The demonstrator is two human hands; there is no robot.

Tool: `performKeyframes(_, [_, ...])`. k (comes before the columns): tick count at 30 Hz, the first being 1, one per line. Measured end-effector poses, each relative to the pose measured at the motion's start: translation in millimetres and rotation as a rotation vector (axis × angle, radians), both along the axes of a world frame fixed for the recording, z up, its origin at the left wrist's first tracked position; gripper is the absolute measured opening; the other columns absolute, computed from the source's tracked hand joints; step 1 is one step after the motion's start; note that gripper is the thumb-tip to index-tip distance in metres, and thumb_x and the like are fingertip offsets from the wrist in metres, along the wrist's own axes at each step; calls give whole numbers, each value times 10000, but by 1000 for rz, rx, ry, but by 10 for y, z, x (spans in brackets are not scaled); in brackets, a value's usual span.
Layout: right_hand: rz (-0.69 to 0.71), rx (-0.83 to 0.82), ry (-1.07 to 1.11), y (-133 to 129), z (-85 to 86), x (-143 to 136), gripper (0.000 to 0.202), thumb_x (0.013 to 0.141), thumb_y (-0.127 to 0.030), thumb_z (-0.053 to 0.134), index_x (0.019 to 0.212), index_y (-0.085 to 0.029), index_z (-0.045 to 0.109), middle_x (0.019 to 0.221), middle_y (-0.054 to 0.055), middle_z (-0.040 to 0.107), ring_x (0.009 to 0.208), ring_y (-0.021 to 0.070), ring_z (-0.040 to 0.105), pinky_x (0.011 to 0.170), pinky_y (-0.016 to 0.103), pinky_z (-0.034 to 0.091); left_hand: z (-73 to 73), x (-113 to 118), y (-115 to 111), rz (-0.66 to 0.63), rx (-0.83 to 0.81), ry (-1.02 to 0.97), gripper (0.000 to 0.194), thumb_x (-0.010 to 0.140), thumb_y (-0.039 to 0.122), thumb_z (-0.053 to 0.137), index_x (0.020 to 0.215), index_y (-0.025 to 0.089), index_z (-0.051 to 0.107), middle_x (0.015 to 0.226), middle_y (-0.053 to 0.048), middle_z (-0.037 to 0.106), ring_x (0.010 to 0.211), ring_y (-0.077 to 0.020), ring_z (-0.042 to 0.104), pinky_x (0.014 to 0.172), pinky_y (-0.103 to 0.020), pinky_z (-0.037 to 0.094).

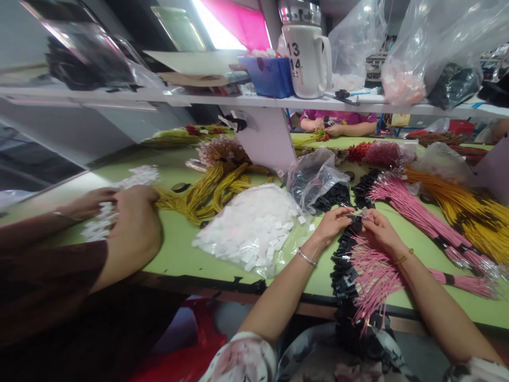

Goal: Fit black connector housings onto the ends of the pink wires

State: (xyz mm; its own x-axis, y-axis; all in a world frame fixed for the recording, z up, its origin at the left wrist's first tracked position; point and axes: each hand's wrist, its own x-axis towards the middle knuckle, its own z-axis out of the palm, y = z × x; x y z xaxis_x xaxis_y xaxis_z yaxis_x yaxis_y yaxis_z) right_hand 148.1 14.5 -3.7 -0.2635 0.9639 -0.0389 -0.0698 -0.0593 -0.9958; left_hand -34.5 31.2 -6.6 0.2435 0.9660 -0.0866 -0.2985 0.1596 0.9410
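My left hand (335,223) is closed in a pinch around a small black part, probably a connector housing, at the top of a row of black connectors (344,265). Close beside it, my right hand (379,229) pinches the ends of pink wires, their metal tips showing near the fingertips. From the row of connectors, many loose pink wires (376,276) fan out under my right wrist toward the table's front edge. Just beyond both hands lie more black connectors (333,197), partly inside a clear plastic bag (314,172). Exact contact between the fingertips is too small to make out.
A bag of white connectors (250,228) lies left of my hands. Pink wire bundles (421,217) and yellow wires (473,212) stretch right. A co-worker's arm (135,223) works at left; another person sits opposite. An overhead shelf (222,100) carries a mug (306,61).
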Motion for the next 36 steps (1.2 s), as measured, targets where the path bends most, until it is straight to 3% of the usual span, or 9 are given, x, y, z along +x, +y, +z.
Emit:
performKeyframes(2, [-5, -20, 1, 0, -1, 5, 339, 764, -461, 691, 889, -240, 466, 591, -75, 557, 399, 80, 328, 398, 223, 204, -7, 4, -3, 30, -3, -24, 387, 583, 143, 819, 947, 130, 691, 896, -43, 689, 735, -101, 597, 733, -249, 448])
performKeyframes(6, [3, -1, -48, -9, 22, -11, 331, 738, -440, 710, 784, -226, 462, 525, -77, 504, 404, 80, 352, 406, 220, 232, -28, 10, -3, 18, -25, -11, 310, 581, 177, 842, 850, 118, 701, 773, -26, 662, 701, -108, 577, 717, -261, 453])
performKeyframes(9, [4, -20, -44, -12, 30, -27, 327, 716, -437, 720, 771, -221, 482, 487, -92, 447, 394, 77, 330, 407, 221, 223, -19, 9, -8, -11, -36, 5, 293, 602, 206, 843, 861, 114, 743, 788, -43, 674, 694, -110, 576, 687, -254, 453])
performKeyframes(16, [18, -34, -10, -14, 31, -35, 330, 701, -424, 740, 737, -212, 491, 514, -78, 467, 417, 70, 342, 426, 217, 232, 19, 14, -19, -9, -58, 3, 332, 618, 229, 844, 906, 121, 720, 796, -42, 671, 658, -126, 632, 543, -207, 407])
performKeyframes(20, [46, -49, -55, -21, 35, -29, 321, 698, -393, 732, 702, -218, 462, 486, -93, 405, 403, 63, 286, 417, 220, 194, -1, 24, -14, -21, -52, 28, 211, 642, 178, 802, 817, 101, 713, 692, -31, 645, 620, -105, 583, 569, -215, 406])
performKeyframes(24, [96, -16, -136, -33, 40, -22, 316, 696, -360, 720, 656, -212, 443, 508, -89, 387, 429, 59, 278, 430, 219, 185, -29, 43, -16, -5, -40, 28, 208, 637, 140, 779, 836, 100, 734, 713, -36, 663, 595, -90, 525, 600, -240, 408])
performKeyframes(31, [-12, 48, -94, -18, 2, -17, 396, 744, -535, 715, 726, -201, 502, 517, -75, 422, 449, 79, 323, 432, 224, 231, -68, 39, 4, -35, -74, -78, 282, 603, 178, 825, 869, 116, 757, 792, -36, 685, 669, -90, 536, 627, -224, 409])
performKeyframes(36, [-78, 86, -99, 1, -57, -13, 442, 758, -594, 691, 687, -214, 478, 502, -73, 392, 439, 82, 301, 418, 233, 211, -73, 36, 12, -72, -139, -167, 335, 578, 104, 821, 907, 116, 758, 832, -38, 700, 689, -80, 560, 677, -227, 434])
